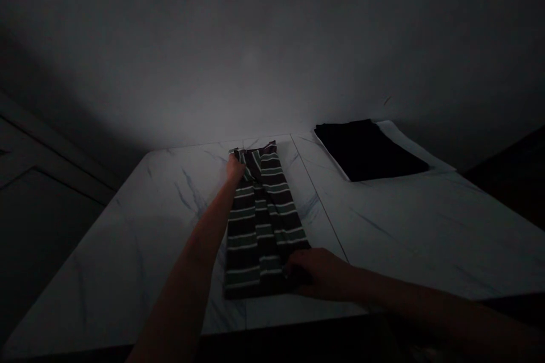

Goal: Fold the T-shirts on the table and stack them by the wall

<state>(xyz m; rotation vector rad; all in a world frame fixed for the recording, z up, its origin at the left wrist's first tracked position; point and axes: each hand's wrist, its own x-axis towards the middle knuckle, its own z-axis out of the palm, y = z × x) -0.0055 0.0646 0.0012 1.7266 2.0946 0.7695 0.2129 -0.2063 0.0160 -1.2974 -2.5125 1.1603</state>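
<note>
A striped garment point(266, 215) in dark maroon, green and white lies lengthwise on the table in front of me, apparently folded into a long strip. Its exact kind is hard to make out in the dim light. At its far left corner, my left hand point(235, 169) is closed on the cloth edge, the arm stretched forward. Down at the near right corner my right hand point(317, 273) pinches the hem, its thumb and fingers curled in. Some creases run down the middle of the cloth between both hands.
On the right, a folded black cloth point(370, 150) lies on white sheets or cloth point(419, 150) near the wall. The marbled white table point(170, 238) has a dark seam right of the garment. A grey wall point(247, 56) borders its far edge; a panelled surface point(46, 181) stands left.
</note>
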